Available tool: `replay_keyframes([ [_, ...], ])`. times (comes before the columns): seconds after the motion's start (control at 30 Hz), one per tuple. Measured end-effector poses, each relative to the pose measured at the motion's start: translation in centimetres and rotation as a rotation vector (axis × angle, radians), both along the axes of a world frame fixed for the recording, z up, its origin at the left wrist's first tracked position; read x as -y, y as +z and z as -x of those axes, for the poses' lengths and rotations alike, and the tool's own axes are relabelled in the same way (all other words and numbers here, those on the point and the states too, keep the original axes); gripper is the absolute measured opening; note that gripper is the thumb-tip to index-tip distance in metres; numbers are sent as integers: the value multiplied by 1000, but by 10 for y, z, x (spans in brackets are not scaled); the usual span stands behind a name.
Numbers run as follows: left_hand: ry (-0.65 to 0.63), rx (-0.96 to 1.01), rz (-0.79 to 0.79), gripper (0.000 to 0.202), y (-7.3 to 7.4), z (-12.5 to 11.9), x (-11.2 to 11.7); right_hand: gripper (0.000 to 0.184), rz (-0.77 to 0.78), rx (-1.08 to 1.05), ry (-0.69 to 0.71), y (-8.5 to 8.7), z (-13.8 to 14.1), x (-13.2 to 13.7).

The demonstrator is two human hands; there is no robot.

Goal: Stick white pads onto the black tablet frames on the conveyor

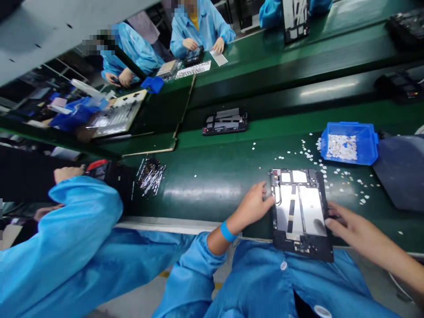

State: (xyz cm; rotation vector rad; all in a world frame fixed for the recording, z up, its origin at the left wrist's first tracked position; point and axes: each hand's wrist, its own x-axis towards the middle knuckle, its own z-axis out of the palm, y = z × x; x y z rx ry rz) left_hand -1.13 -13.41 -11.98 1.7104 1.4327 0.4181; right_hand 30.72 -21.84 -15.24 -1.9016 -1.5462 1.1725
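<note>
An opened tablet (313, 207), its silver battery panels and black circuit parts showing, is between my hands at the front edge of the green bench. My left hand (251, 205), with a blue band on its wrist, is at the tablet's left edge, thumb against the side and fingers curled. On the opposite edge, my right hand (347, 225) grips with its thumb on top; its other fingers are partly hidden. The lower end of the tablet reaches over the bench edge, in front of my blue smock.
Small white pieces lie scattered around a blue bin (369, 145) of similar pieces. Another opened tablet (225, 121) rests farther back. A pile of thin strips (151, 176) lies left, beside a co-worker's blue sleeve (86, 203). Other people work across the bench (212, 168).
</note>
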Motion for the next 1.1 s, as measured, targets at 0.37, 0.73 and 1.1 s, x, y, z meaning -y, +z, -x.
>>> replay_keyframes([
  [0.37,513,-169,-73,74,-1,156,-13,49,226,-555,370,53,216,-114],
  [0.73,-1,-872,-288,62,2,152,33,40,135,-515,-59,63,303,-360],
  [1.1,612,-175,-242,50,4,190,18,35,320,-817,-261,86,331,-343],
])
